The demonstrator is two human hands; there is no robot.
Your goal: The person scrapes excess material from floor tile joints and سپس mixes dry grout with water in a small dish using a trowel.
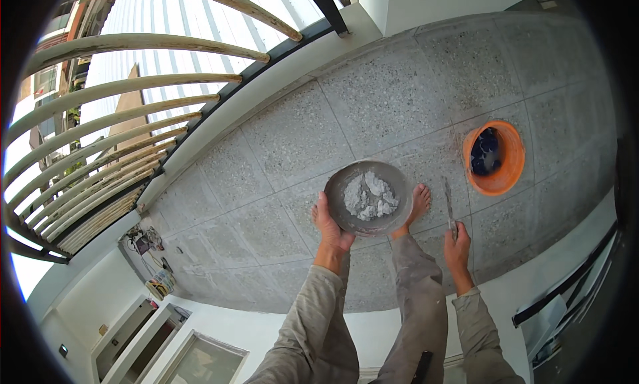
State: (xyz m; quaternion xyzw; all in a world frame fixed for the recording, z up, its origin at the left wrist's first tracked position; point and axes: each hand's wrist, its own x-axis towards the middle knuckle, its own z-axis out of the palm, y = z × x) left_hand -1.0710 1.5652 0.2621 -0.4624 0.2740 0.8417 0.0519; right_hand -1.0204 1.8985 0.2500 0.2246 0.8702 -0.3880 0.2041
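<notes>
My left hand (331,227) grips the left rim of a round, shallow grey bowl (393,217), its thumb on the edge. Clumps of pale grey, mortar-like mix (370,196) lie in the bowl, which is held above the tiled floor. To the right of it, my right hand (458,247) is closed round the handle of a narrow-bladed trowel (448,197). The blade points away from me and is apart from the bowl. Grey residue coats the tool.
An orange bucket (516,159) with dark contents stands on the grey tiled floor (293,151) at right. A railing with pale bars (156,44) runs along the left. Cables and small items (150,251) lie by the wall at lower left.
</notes>
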